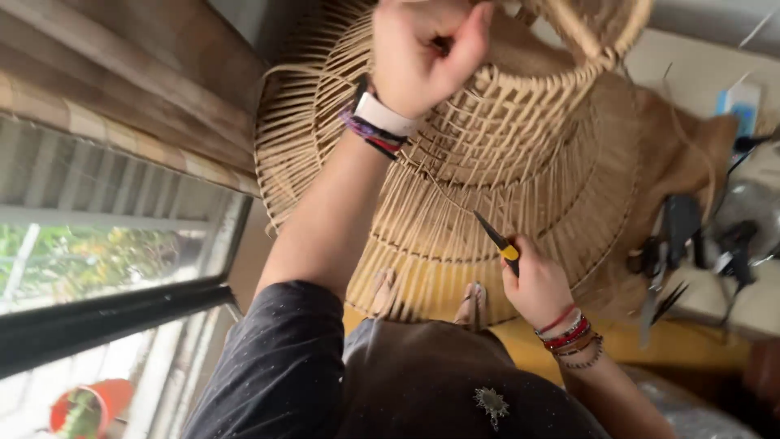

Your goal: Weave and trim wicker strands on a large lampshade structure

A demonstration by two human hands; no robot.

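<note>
Window fills the left side: dark frame, greenery outside, an orange pot at the lower left corner. Above it runs a wooden beam or ledge with a tiled-looking strip. Light-coloured wall or surface at top right. Lower middle shows a yellow floor or mat; two sandalled feet show through the weave.

Centre of view: a large woven cane frame, tiered like a lampshade or basket, with open ribs fanning out and tighter weave bands around it. It sits right in front of the person and blocks most of the view behind.

Left hand is up top, fingers curled shut on the upper ribs of the cane frame. Wrist carries a white watch and coloured bands.

Right hand is lower down, closed around a small knife with a yellow-and-black handle. The dark blade points up-left and its tip is touching or just at the lower ribs; I cannot tell which. Red and beaded bracelets on that wrist.

Right of the frame: brown sacking cloth draped behind it. Past that, a cluttered patch with dark tools, possibly pliers or shears, blurred. A blue-and-white box sits at the far upper right.

Bottom edge: the person's dark sleeve and brown top.
</note>
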